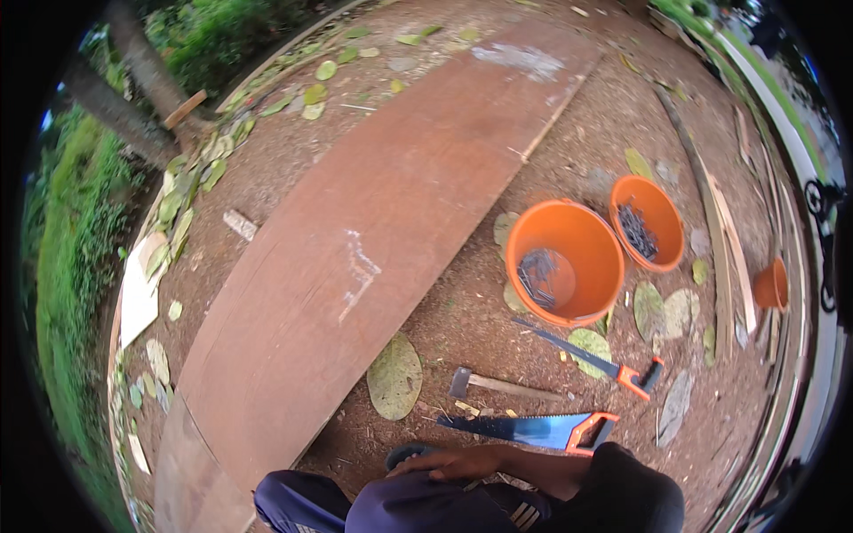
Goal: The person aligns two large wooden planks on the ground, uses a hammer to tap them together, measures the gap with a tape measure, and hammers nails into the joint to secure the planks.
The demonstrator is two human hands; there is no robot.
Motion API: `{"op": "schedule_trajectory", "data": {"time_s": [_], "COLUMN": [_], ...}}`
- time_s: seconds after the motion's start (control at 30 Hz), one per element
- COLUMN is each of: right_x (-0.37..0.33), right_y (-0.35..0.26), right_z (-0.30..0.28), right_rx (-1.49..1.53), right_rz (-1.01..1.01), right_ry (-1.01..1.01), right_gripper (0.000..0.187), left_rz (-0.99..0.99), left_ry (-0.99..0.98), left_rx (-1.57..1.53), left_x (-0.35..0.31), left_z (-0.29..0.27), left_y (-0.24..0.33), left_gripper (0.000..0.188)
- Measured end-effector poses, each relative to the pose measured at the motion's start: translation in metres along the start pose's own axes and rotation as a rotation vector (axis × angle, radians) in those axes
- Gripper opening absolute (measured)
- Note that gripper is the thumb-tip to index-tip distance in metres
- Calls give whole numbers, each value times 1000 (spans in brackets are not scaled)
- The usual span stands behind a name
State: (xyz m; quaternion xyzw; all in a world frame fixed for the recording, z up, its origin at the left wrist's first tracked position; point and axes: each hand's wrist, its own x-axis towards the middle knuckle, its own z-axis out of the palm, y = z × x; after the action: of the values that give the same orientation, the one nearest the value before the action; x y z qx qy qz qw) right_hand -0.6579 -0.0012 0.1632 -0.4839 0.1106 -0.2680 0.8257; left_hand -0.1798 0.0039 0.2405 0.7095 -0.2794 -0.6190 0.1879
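head view | text, labels, numbers, signs | none readable

Right hand (449, 464) rests near wide saw (533, 430); axe (514, 386), narrow saw (597, 359), nail bucket (582, 244) on soil (462, 342) beside board (355, 213).

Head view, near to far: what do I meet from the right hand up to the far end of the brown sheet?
Right hand → wide-bladed handsaw → hatchet → larger orange bucket → whitish smear on the sheet's far end.
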Motion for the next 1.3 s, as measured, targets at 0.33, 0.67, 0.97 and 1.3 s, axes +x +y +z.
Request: {"op": "schedule_trajectory", "data": {"time_s": [0.33, 0.67, 0.97, 1.3], "right_x": [59, 241, 370, 347], "right_y": [-33, 24, 136, 146], "right_z": [-27, -54, -5, -48], "right_rx": [-25, -1274, -1857, -2035], "right_rz": [565, -59, -59, -506], "right_ry": [57, 177, -85, -112], "right_gripper": [63, 63, 69, 72], "left_rz": [213, 340, 389, 449], "left_ry": [444, 856, 1179, 1316], "left_rx": [-201, -471, -485, -336], "left_x": [-98, -202, -219, -193], "left_z": [19, 112, 169, 202], "left_y": [-110, -168, -167, -129], "left_gripper": [61, 62, 63, 54]}}
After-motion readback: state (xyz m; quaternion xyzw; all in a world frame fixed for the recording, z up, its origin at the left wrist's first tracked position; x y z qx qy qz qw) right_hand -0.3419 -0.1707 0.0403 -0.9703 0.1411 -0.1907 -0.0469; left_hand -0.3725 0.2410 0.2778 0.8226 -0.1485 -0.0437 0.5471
